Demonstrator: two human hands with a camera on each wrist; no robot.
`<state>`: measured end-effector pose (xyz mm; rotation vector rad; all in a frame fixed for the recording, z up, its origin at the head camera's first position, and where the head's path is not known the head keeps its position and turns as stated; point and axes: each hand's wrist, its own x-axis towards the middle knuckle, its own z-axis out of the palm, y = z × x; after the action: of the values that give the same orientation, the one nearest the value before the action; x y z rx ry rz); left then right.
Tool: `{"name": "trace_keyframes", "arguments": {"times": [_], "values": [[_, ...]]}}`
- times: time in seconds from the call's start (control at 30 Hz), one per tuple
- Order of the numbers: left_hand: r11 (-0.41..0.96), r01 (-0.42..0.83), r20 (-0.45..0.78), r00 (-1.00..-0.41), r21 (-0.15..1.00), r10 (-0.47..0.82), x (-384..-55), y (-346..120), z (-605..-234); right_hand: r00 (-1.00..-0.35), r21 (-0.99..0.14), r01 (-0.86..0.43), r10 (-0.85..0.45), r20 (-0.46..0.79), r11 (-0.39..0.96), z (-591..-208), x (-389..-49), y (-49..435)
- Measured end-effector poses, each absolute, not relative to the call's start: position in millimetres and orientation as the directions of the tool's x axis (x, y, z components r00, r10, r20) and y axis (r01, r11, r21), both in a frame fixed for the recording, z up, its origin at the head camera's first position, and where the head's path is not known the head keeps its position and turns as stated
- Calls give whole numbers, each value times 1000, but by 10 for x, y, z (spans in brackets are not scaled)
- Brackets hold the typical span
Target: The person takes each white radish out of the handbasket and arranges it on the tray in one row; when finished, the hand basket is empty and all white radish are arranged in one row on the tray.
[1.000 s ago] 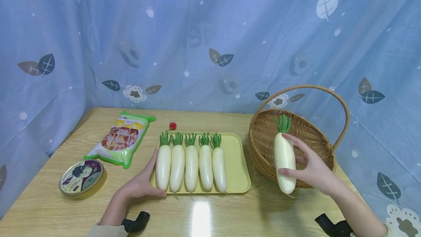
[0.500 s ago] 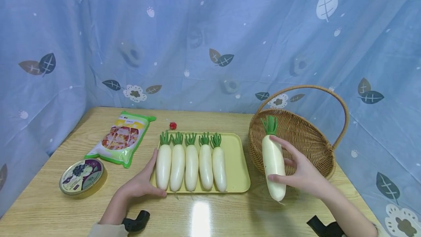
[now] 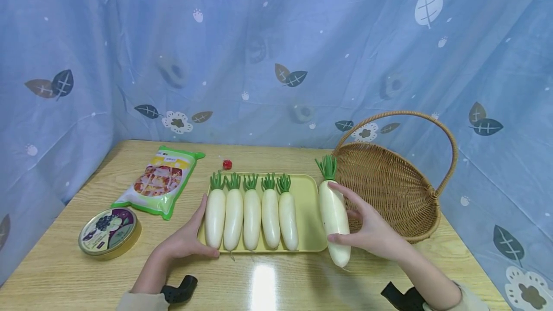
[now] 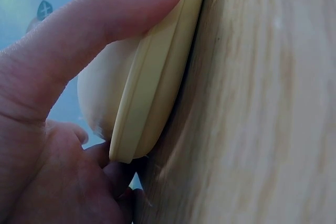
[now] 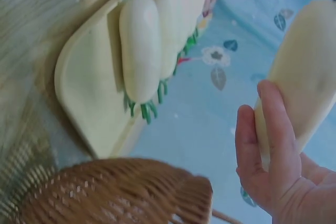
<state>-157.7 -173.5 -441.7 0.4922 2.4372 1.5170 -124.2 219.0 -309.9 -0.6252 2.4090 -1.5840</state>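
Observation:
My right hand grips a white daikon radish with green stem stubs, raised over the right end of the yellow tray. Its thumb and fingers close around the root, as the right wrist view of the daikon also shows. On the tray several more daikons lie side by side, stems toward the back. My left hand holds the tray's left front corner. In the left wrist view its thumb presses over the tray rim, with fingers partly hidden behind.
A wicker basket with a tall handle stands right of the tray. To the left lie a green-edged food packet and a round tin. A small red object sits behind the tray. A blue curtain hangs behind the table.
My right hand has carried the daikon leftward, from in front of the basket to the tray's right end. My left hand and the daikons on the tray have stayed put.

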Motion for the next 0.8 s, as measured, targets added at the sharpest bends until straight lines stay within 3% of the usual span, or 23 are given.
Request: {"name": "trace_keyframes", "arguments": {"times": [0.43,0.8], "values": [[410,159,-20,-916,898,400,-1582,-1733,-4403,-899,-927,-178,-437,18,329,-3295,-1316,1988],[412,152,-27,-917,898,398,-1573,-1729,-4388,-889,-920,-208,-457,36,332,-3513,-1418,1921]]}}
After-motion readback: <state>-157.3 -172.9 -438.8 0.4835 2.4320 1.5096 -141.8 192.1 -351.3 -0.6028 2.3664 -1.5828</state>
